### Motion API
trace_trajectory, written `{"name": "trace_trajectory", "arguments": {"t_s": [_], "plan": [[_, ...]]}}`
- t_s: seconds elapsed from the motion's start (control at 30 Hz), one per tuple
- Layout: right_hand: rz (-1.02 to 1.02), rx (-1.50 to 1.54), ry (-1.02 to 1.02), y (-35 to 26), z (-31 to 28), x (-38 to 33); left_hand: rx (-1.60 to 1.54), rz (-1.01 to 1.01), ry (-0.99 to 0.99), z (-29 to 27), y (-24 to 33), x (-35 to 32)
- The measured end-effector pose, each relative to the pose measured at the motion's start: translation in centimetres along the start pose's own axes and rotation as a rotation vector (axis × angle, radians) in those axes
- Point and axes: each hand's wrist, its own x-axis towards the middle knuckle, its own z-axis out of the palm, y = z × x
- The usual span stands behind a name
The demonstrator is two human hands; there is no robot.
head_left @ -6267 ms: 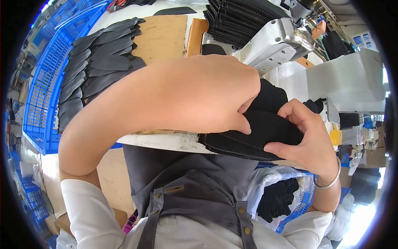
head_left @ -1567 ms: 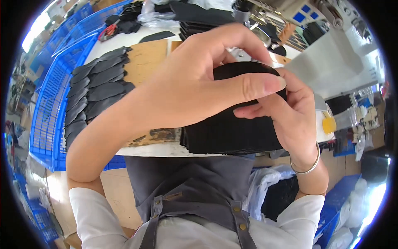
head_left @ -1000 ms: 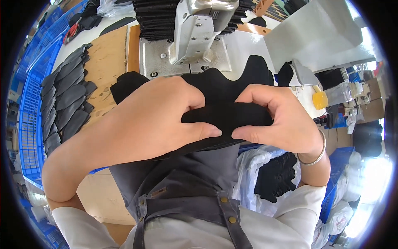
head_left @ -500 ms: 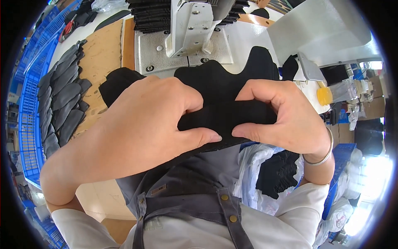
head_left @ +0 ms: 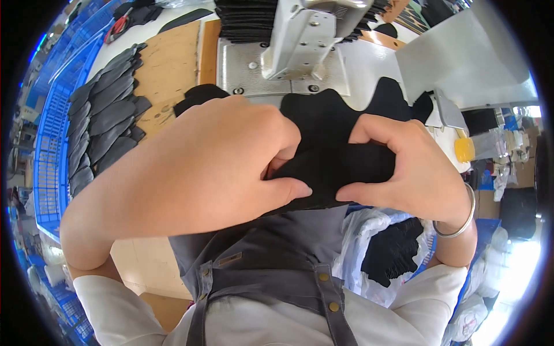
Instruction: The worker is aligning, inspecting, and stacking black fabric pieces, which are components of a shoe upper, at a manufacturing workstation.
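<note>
A black cloth piece (head_left: 334, 167) with a wavy far edge is held up in front of my grey apron, folded over toward me along its near part. My left hand (head_left: 248, 144) pinches it from the left, thumb on the near side and fingers curled behind the fold. On the right, my right hand (head_left: 415, 161) grips the same piece between thumb and bent fingers. A short gap separates the two thumb tips. Just beyond the cloth stands a sewing machine (head_left: 297, 46) on a metal plate. My left hand hides part of the cloth, whose dark edge reappears beyond the knuckles.
Overlapping dark grey cut pieces (head_left: 109, 115) lie on a brown board (head_left: 167, 63) at the left, beside a blue basket (head_left: 52, 167). Black pieces are stacked behind the machine. At lower right, a plastic-lined container (head_left: 355, 254) holds black pieces (head_left: 395, 251). A yellow-lidded jar (head_left: 464, 150) sits at right.
The surroundings have shifted rightward in view. My thumbs are slightly farther apart, and the folded part of the cloth between my hands looks flatter and broader. Both hands still hold it.
</note>
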Motion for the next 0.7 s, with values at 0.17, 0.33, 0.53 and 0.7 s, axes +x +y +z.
{"name": "trace_trajectory", "arguments": {"t_s": [0.17, 0.33, 0.53, 0.7], "plan": [[0.025, 0.044, -0.041, -0.3, -0.2, 0.2, -0.068, 0.131, 0.021, 0.5, -1.3, -0.1], [0.092, 0.068, -0.071, -0.3, -0.2, 0.2, -0.044, 0.125, -0.004, 0.3, -1.3, -0.2], [0.154, 0.038, -0.125, -1.1, -0.6, 0.6, -0.041, 0.178, 0.022, 0.5, -1.6, -0.5], [0.190, 0.061, -0.137, -1.1, -0.8, 0.5, -0.013, 0.173, 0.021, 0.4, -1.4, -0.5]]}}
